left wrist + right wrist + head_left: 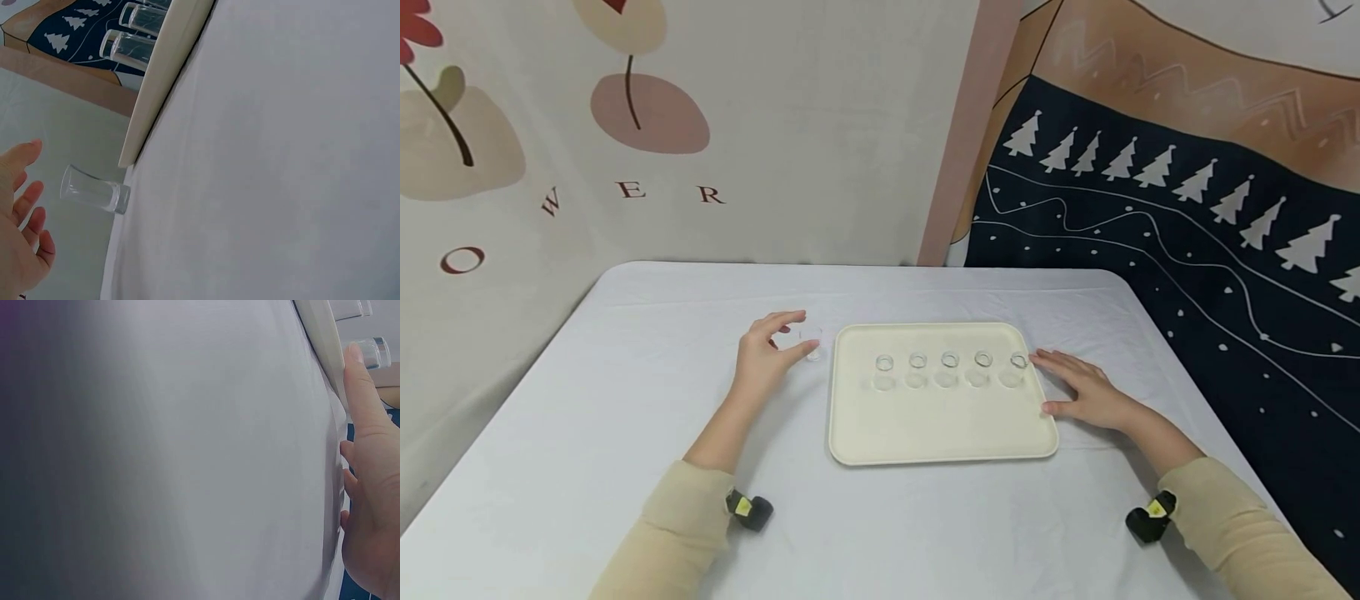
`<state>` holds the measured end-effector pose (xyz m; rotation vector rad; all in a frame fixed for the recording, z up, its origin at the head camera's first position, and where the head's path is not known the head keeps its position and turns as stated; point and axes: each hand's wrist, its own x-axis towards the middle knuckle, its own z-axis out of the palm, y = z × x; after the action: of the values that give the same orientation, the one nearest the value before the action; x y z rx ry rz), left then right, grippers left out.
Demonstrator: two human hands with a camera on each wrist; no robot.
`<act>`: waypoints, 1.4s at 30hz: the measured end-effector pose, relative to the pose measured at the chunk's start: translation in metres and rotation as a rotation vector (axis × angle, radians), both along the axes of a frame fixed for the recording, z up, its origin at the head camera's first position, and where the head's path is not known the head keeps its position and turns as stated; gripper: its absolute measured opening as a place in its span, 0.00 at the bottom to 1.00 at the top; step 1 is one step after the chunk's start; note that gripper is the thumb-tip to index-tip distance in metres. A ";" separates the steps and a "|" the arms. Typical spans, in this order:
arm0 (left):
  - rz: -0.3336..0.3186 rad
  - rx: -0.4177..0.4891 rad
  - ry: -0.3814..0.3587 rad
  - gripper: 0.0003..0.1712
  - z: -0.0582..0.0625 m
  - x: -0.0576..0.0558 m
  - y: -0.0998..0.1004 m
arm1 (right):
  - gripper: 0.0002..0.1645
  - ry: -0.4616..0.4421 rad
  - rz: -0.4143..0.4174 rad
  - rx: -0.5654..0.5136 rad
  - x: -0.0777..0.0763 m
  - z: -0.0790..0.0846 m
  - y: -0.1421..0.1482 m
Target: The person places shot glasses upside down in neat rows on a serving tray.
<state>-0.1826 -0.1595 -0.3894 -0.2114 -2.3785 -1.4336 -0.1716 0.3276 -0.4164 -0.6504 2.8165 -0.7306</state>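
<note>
A small clear shot glass (810, 343) stands upright on the white cloth, just left of a cream tray (940, 429). My left hand (765, 352) is beside this glass, thumb and fingers spread apart. The left wrist view shows a gap between the fingers and the glass (94, 189). Several similar clear glasses (949, 371) stand in a row across the tray. At the tray's right edge is my right hand (1086, 392), fingers extended. In the right wrist view its thumb (362, 394) lies along the tray's rim, in front of a glass (378, 353).
A white cloth (925, 533) covers the table. Behind it hang a pale printed curtain (820, 150) and a dark cloth with white trees (1150, 225). A black wrist camera (751, 510) sits on the left wrist and another (1150, 518) on the right.
</note>
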 end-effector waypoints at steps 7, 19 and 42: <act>0.006 0.048 -0.117 0.28 -0.007 -0.005 -0.009 | 0.48 -0.002 -0.003 -0.004 0.000 -0.001 0.001; -0.033 0.078 -0.337 0.32 -0.026 -0.011 -0.015 | 0.48 0.007 0.004 0.002 -0.002 -0.002 0.002; 0.005 -0.051 -0.348 0.23 -0.035 -0.013 -0.002 | 0.48 0.016 0.018 -0.013 -0.002 -0.004 0.004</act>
<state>-0.1960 -0.1618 -0.4249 0.0362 -2.6881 -1.5119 -0.1736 0.3312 -0.4207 -0.6864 2.8190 -0.7445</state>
